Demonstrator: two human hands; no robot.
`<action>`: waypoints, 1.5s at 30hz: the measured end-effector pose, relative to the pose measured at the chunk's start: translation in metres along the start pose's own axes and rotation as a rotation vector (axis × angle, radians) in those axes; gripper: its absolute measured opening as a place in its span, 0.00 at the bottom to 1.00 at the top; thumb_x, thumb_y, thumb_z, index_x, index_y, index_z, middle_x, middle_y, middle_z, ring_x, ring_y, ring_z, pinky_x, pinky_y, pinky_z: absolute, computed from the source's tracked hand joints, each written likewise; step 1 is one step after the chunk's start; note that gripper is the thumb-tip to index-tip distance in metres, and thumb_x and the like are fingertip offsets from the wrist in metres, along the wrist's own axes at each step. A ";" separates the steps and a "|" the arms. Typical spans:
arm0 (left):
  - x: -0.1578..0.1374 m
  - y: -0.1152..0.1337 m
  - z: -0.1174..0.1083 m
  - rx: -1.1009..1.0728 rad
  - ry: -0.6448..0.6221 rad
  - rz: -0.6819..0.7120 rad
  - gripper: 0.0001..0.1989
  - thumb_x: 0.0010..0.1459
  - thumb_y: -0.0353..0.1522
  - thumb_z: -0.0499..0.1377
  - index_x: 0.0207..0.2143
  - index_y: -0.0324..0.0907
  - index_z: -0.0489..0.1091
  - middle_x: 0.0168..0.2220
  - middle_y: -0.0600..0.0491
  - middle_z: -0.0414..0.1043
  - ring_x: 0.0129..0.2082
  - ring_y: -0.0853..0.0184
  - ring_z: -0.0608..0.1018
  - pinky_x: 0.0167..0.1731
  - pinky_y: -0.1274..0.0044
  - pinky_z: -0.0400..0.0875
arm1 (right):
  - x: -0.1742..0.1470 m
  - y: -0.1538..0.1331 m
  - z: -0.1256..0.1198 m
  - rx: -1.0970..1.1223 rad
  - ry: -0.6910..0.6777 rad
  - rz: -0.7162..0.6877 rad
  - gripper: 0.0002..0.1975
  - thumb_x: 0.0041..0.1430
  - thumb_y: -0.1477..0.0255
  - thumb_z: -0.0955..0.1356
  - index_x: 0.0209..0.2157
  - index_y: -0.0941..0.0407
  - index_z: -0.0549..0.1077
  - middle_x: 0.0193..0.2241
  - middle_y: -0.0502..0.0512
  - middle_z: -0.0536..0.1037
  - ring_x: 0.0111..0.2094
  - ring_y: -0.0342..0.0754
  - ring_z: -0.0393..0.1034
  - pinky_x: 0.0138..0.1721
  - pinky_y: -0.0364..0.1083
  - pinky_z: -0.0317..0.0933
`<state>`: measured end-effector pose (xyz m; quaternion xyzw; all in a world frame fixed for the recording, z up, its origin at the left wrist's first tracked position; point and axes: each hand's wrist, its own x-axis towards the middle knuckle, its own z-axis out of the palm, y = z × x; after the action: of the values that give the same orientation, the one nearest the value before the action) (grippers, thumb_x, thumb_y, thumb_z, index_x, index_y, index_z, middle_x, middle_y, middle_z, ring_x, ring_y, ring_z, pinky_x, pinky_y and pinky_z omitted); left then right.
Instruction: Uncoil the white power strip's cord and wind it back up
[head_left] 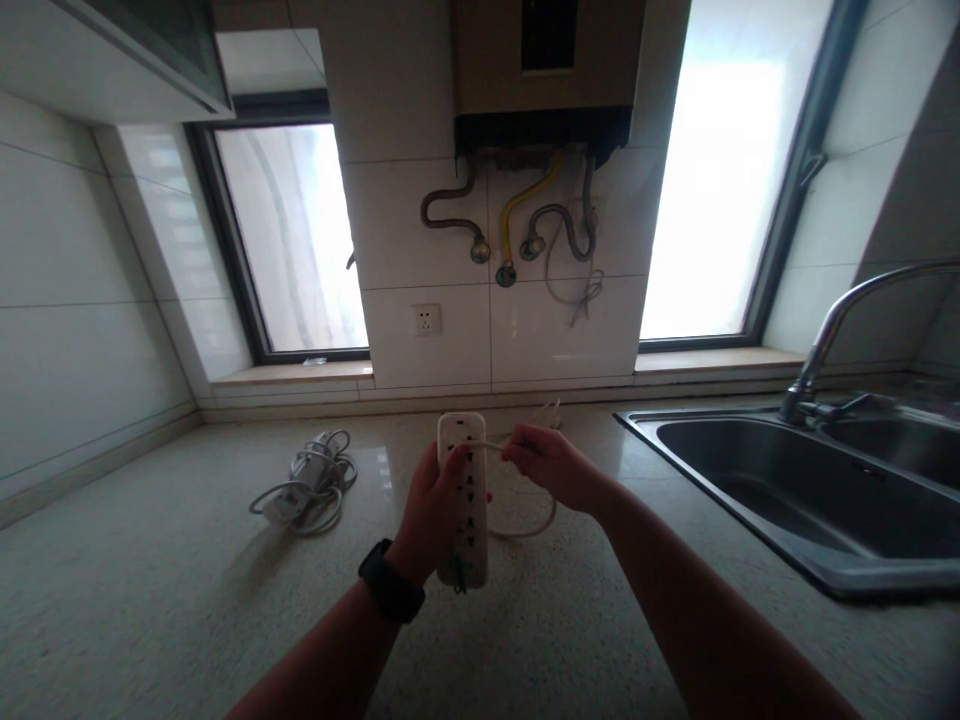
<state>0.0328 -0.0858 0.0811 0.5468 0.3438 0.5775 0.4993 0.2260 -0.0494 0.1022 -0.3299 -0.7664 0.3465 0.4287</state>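
Note:
My left hand (433,508) is wrapped round a white power strip (474,510), which I hold upright above the counter with its sockets facing me. A white cord (489,446) crosses the upper part of the strip, and the left thumb lies close to it. To the right of the strip, my right hand (541,462) is closed on that cord. A loop of the same pale cord hangs below the right hand, behind the strip. A black watch sits on the left wrist. The cord's far end is partly hidden behind my right hand.
A second power strip (307,475), wound in its own cord, lies on the speckled counter (187,610) at the left. The steel sink (750,500) with its faucet (825,340) is at the right. A wall socket (427,319) and a water heater (547,85) are ahead.

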 end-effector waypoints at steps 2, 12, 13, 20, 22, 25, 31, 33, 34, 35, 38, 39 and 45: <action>-0.001 0.001 -0.002 -0.023 -0.030 -0.030 0.30 0.58 0.55 0.57 0.48 0.39 0.59 0.32 0.52 0.63 0.28 0.63 0.77 0.22 0.77 0.71 | -0.001 0.002 0.000 0.089 -0.046 0.011 0.23 0.60 0.54 0.68 0.30 0.61 0.63 0.21 0.47 0.58 0.20 0.36 0.48 0.20 0.40 0.42; -0.005 -0.004 -0.013 -0.189 -0.374 -0.221 0.34 0.56 0.55 0.59 0.51 0.39 0.56 0.35 0.49 0.68 0.26 0.59 0.77 0.24 0.73 0.73 | -0.005 0.016 -0.006 0.421 -0.350 -0.214 0.13 0.66 0.65 0.67 0.39 0.63 0.66 0.28 0.50 0.57 0.27 0.36 0.49 0.25 0.38 0.44; -0.006 -0.005 -0.013 -0.206 -0.421 -0.249 0.36 0.55 0.56 0.60 0.51 0.39 0.55 0.34 0.48 0.68 0.25 0.59 0.77 0.23 0.74 0.72 | -0.005 0.016 -0.005 0.472 -0.383 -0.208 0.15 0.65 0.65 0.68 0.43 0.62 0.66 0.30 0.51 0.59 0.27 0.36 0.49 0.25 0.38 0.44; -0.009 -0.016 -0.021 -0.274 -0.656 -0.414 0.42 0.51 0.60 0.59 0.53 0.38 0.52 0.30 0.46 0.71 0.22 0.59 0.76 0.20 0.73 0.73 | -0.009 0.005 0.005 0.641 -0.589 -0.201 0.48 0.55 0.70 0.75 0.70 0.45 0.47 0.56 0.61 0.63 0.51 0.47 0.66 0.45 0.42 0.63; -0.009 -0.021 -0.024 -0.308 -0.718 -0.466 0.42 0.52 0.60 0.59 0.53 0.37 0.54 0.28 0.45 0.71 0.21 0.60 0.75 0.19 0.73 0.72 | -0.010 -0.001 0.007 0.636 -0.636 -0.221 0.46 0.54 0.71 0.75 0.69 0.45 0.52 0.62 0.63 0.59 0.59 0.53 0.62 0.53 0.47 0.62; -0.008 -0.028 -0.027 -0.401 -0.827 -0.595 0.38 0.53 0.59 0.57 0.46 0.32 0.63 0.28 0.45 0.69 0.22 0.62 0.75 0.18 0.72 0.72 | -0.011 -0.007 0.008 0.623 -0.691 -0.279 0.39 0.52 0.72 0.76 0.64 0.48 0.61 0.62 0.67 0.61 0.63 0.57 0.58 0.58 0.55 0.58; -0.008 -0.030 -0.024 -0.527 -0.983 -0.644 0.33 0.54 0.56 0.60 0.41 0.32 0.68 0.26 0.49 0.66 0.21 0.64 0.74 0.16 0.74 0.71 | -0.010 -0.004 0.007 0.488 -0.631 -0.241 0.34 0.40 0.75 0.79 0.52 0.57 0.72 0.53 0.66 0.73 0.54 0.54 0.70 0.54 0.52 0.63; -0.007 -0.031 -0.022 -0.560 -1.014 -0.643 0.34 0.55 0.57 0.58 0.42 0.33 0.69 0.25 0.50 0.64 0.20 0.64 0.74 0.15 0.75 0.70 | -0.010 -0.002 0.007 0.496 -0.592 -0.211 0.32 0.40 0.74 0.80 0.50 0.58 0.74 0.52 0.66 0.74 0.54 0.55 0.70 0.54 0.52 0.64; -0.006 -0.032 -0.021 -0.573 -1.018 -0.654 0.35 0.55 0.58 0.56 0.43 0.33 0.69 0.24 0.50 0.64 0.19 0.64 0.73 0.14 0.75 0.69 | -0.010 -0.001 0.007 0.511 -0.570 -0.200 0.31 0.39 0.74 0.80 0.49 0.59 0.74 0.51 0.66 0.74 0.53 0.54 0.71 0.53 0.52 0.65; -0.006 -0.032 -0.021 -0.578 -1.011 -0.661 0.35 0.56 0.59 0.55 0.44 0.33 0.69 0.24 0.51 0.63 0.18 0.65 0.73 0.14 0.75 0.68 | -0.010 -0.001 0.008 0.521 -0.550 -0.196 0.31 0.39 0.75 0.80 0.48 0.59 0.75 0.50 0.65 0.75 0.51 0.54 0.72 0.51 0.50 0.66; -0.005 -0.030 -0.020 -0.487 -0.976 -0.632 0.38 0.55 0.61 0.54 0.44 0.33 0.69 0.24 0.50 0.64 0.18 0.66 0.71 0.14 0.76 0.67 | -0.009 -0.001 0.008 0.489 -0.546 -0.236 0.35 0.36 0.78 0.80 0.51 0.57 0.74 0.48 0.62 0.75 0.48 0.50 0.73 0.49 0.46 0.66; -0.006 -0.027 -0.019 -0.433 -0.959 -0.598 0.39 0.53 0.62 0.55 0.43 0.33 0.69 0.24 0.49 0.64 0.18 0.67 0.71 0.14 0.77 0.67 | -0.009 -0.002 0.009 0.467 -0.556 -0.276 0.37 0.36 0.79 0.80 0.52 0.56 0.74 0.49 0.61 0.75 0.49 0.49 0.72 0.50 0.46 0.65; -0.017 -0.003 -0.007 -0.215 -0.840 -0.513 0.36 0.53 0.60 0.56 0.36 0.32 0.71 0.19 0.48 0.63 0.16 0.71 0.66 0.14 0.83 0.59 | -0.007 -0.013 0.009 0.460 -0.673 -0.437 0.41 0.42 0.84 0.77 0.59 0.51 0.69 0.56 0.63 0.69 0.58 0.54 0.65 0.57 0.54 0.60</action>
<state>0.0248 -0.1000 0.0723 0.5753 0.1750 0.1983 0.7740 0.2183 -0.0644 0.1056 0.0738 -0.8177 0.4969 0.2811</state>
